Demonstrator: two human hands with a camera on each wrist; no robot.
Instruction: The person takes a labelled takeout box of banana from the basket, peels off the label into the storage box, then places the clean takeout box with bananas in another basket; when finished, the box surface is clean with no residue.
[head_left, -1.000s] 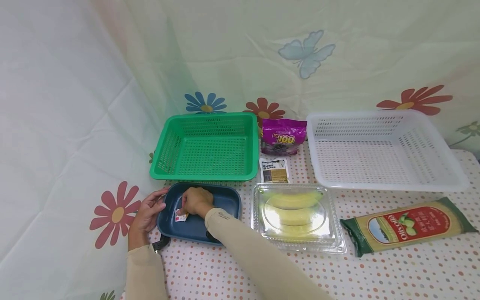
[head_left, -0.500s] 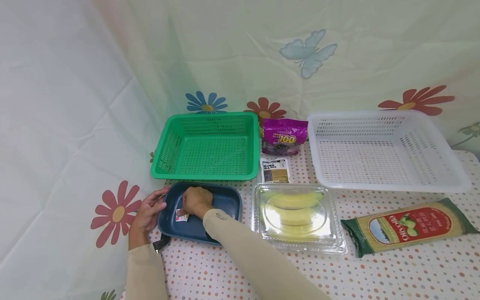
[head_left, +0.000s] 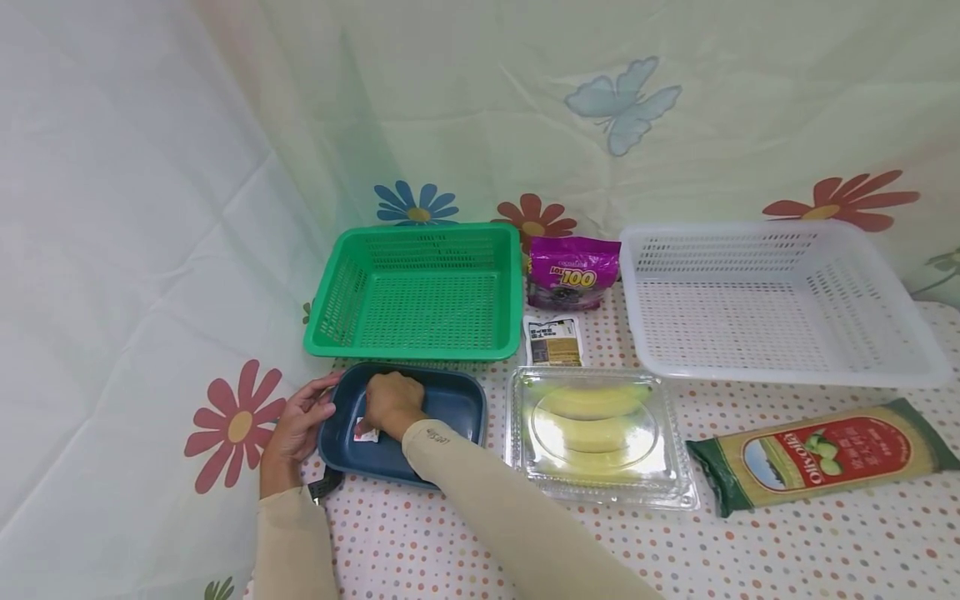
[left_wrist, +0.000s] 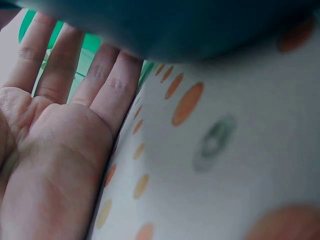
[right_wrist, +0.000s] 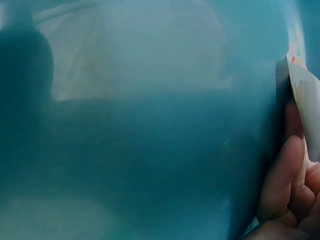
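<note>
A dark blue rectangular dish (head_left: 450, 408) lies on the dotted cloth in front of the green basket. My right hand (head_left: 392, 402) reaches down inside it, fingers curled, and pinches a small white label with red print (head_left: 366, 431). In the right wrist view the label (right_wrist: 306, 102) stands bent up beside the curled fingers (right_wrist: 282, 180), its pale side showing. At the dish's left end, my left hand (head_left: 300, 425) rests against the outer wall. The left wrist view shows its fingers (left_wrist: 60, 65) straight, with the tips hidden behind the dish.
Behind stand a green basket (head_left: 315, 333), a purple candy bag (head_left: 573, 273) and a white basket (head_left: 787, 373). A small printed sachet (head_left: 553, 342) lies before the bag. Right of the dish are a clear box (head_left: 678, 492) of bananas and a spaghetti pack (head_left: 825, 457).
The whole scene sits slightly farther right in the head view. Both hands keep their places at the dish, the right one still on the label.
</note>
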